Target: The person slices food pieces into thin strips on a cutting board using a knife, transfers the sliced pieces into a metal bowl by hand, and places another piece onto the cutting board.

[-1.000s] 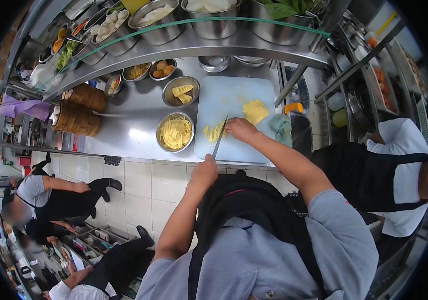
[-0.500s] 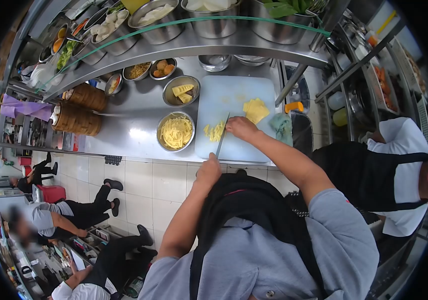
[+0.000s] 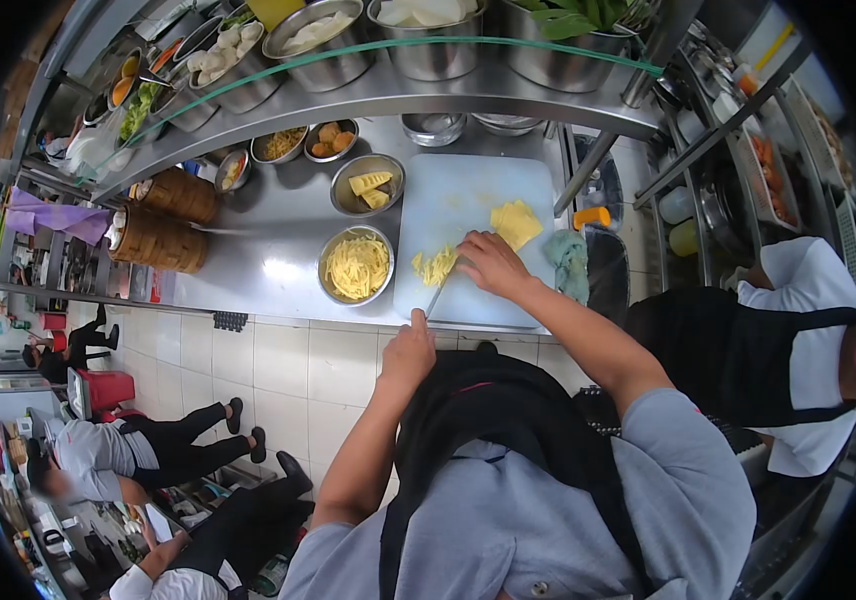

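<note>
Change: right hand [image 3: 493, 264], pinched in at the blade half a second ago, is now loosely spread, covering much of the knife [image 3: 434, 302] | Left hand [image 3: 408, 353]: wrapped round its handle | Yellow shreds [image 3: 432, 265]: on cutting board [image 3: 428, 200], beside right fingertips | Meaning: slicing apparently yielding to gathering

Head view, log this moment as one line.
left hand: holding slim grey metal-bladed knife | right hand: by thin yellow strips | surface: pale-blue rectangular cutting board
</note>
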Demonstrator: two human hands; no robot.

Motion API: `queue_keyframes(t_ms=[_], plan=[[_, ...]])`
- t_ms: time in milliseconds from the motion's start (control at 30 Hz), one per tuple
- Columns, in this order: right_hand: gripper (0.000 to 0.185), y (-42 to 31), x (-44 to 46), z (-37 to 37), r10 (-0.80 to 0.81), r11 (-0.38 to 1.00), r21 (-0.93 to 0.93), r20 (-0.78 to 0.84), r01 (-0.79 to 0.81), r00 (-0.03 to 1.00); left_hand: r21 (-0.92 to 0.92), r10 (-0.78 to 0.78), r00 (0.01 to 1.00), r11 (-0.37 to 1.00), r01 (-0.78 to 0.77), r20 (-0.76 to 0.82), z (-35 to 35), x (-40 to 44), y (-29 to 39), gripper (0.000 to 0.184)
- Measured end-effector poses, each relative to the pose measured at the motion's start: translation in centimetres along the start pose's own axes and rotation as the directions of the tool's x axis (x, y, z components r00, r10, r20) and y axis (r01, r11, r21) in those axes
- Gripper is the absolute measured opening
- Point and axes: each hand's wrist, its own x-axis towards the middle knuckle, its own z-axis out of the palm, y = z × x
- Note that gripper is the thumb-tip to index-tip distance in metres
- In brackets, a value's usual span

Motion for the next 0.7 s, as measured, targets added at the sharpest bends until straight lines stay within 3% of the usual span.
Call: queue_keyframes(t_ms=[67, 100, 167, 267, 500, 567, 600, 667, 700], plan=[[0.021, -1.7, -1.2, 0.1, -0.095, 0.994, -0.065, -0.156, 0.086, 0.983, -0.040, 0.027, 0.995, 0.999, -0.031, -0.095, -0.1, -1.1, 0.3, 0.034], [0.021, -2.0, -1.3, 0.5, -0.093, 0.994, -0.064, -0.153, 0.084, 0.984, -0.042, 0.026, 0.995, 0.999, -0.030, -0.092, 0.2, -1.3, 0.3, 0.034], [0.025, -2.3, -1.2, 1.5, -0.277, 0.961, -0.070, -0.152, 0.269, 0.949, -0.068, 0.023, 0.992, 0.997, -0.032, -0.123, 0.7, -1.4, 0.4, 0.038], [0.026, -1.3, -0.7, 3.2, -0.255, 0.960, -0.167, -0.195, 0.224, 0.947, -0.084, 0.016, 0.992, 0.996, -0.027, -0.127, -0.5, -2.5, 0.7, 0.041], [0.033, 0.9, 0.1, 4.5, -0.232, 0.963, -0.185, -0.207, 0.195, 0.950, -0.044, -0.046, 0.998, 0.998, 0.044, -0.036, -8.5, -9.4, -0.1, 0.037], [0.046, 0.4, 0.4, 3.5, -0.056, 0.998, 0.003, -0.168, 0.058, 0.984, -0.078, -0.089, 0.995, 0.993, 0.085, -0.051, -8.9, -10.3, -1.1, 0.036], [0.046, 0.0, 0.5, 2.7, -0.061, 0.998, 0.002, -0.167, 0.062, 0.984, -0.126, -0.067, 0.990, 0.991, 0.052, -0.124, -7.8, -10.0, -2.3, 0.033], [0.060, -0.6, 0.7, 1.6, 0.163, 0.971, 0.198, -0.141, -0.133, 0.977, -0.199, -0.070, 0.979, 0.979, 0.031, -0.190, -4.5, -8.3, -4.0, 0.030], [0.060, -0.2, 0.9, 1.9, 0.158, 0.972, 0.196, -0.140, -0.129, 0.978, -0.266, -0.073, 0.965, 0.964, 0.003, -0.253, -2.8, -7.4, -4.7, 0.028]])
